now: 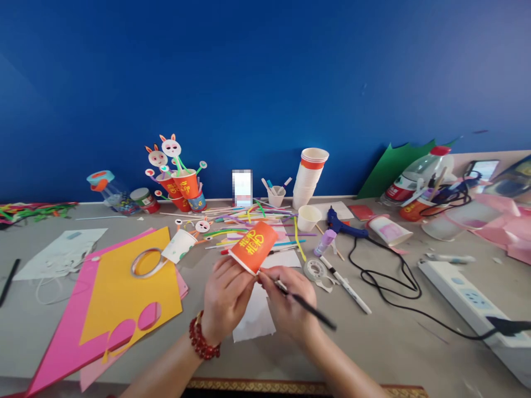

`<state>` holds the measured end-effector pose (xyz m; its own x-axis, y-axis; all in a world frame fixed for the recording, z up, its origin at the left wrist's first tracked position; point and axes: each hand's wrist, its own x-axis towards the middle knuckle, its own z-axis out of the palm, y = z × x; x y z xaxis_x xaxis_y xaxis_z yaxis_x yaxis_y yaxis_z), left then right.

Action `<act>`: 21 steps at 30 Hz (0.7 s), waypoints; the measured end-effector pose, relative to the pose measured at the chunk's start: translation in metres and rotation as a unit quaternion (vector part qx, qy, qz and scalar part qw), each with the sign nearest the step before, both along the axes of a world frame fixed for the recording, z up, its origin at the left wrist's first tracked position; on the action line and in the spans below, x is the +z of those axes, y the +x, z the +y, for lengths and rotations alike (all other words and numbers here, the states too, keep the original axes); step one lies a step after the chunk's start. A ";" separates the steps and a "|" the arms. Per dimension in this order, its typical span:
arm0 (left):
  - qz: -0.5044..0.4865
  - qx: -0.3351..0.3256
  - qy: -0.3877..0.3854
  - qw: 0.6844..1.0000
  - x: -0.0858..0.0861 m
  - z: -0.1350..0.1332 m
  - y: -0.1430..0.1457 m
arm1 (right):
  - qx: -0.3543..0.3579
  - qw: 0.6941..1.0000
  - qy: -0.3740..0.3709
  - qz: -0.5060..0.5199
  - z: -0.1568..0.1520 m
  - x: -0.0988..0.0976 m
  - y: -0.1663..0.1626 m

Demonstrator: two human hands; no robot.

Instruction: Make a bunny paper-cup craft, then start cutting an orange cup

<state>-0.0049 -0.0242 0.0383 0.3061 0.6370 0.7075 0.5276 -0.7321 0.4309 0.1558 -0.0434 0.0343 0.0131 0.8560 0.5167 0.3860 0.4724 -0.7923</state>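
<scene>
My left hand (230,301), with a red bead bracelet at the wrist, grips an orange paper cup (254,247) with yellow lettering. The cup is tilted, its white rim toward me. In my right hand (292,296) is a slim black pen (313,311), its back end pointing down to the right. The fingertips of that hand are at the cup's rim, and the pen's tip is hard to make out there. Below the hands lies a torn white sheet of paper (254,318). Colourful pipe cleaners (232,232) lie behind the cup.
Yellow card (133,282) and scissors (147,262) lie at left. Rabbit figures in orange cups (185,182) stand behind. A paper cup stack (307,182), tape roll (315,270), glue stick (324,242), blue glue gun (344,226) and corded power strip (468,309) occupy the right.
</scene>
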 end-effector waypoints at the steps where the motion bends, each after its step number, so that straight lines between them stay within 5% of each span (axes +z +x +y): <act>1: 0.008 0.005 0.025 1.000 -0.001 0.000 0.000 | 0.003 0.998 -0.038 0.052 0.000 -0.001 -0.003; 4: -0.012 0.021 0.032 0.999 -0.005 -0.001 0.001 | 0.015 0.985 -0.095 0.144 -0.002 -0.003 -0.010; 7: -0.109 -0.007 -0.104 0.989 -0.008 -0.002 0.002 | -0.011 0.997 -0.026 0.067 -0.002 0.000 -0.009; 11: -0.364 -0.071 -0.340 0.864 -0.007 -0.003 0.009 | 0.012 0.990 0.122 -0.076 0.002 0.004 -0.002; 15: -0.514 -0.082 -0.435 0.735 -0.001 -0.004 0.019 | -0.012 0.974 0.193 -0.122 0.007 -0.001 0.001; 21: -0.565 -0.089 -0.452 0.685 -0.001 -0.010 0.028 | -0.028 0.973 0.205 -0.104 0.007 -0.001 -0.002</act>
<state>0.0233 -0.0343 0.0375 0.0184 0.9946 -0.1018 -0.5788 0.0936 0.8101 0.1537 -0.0365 0.0329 -0.0880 0.5788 0.8107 0.5526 0.7055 -0.4437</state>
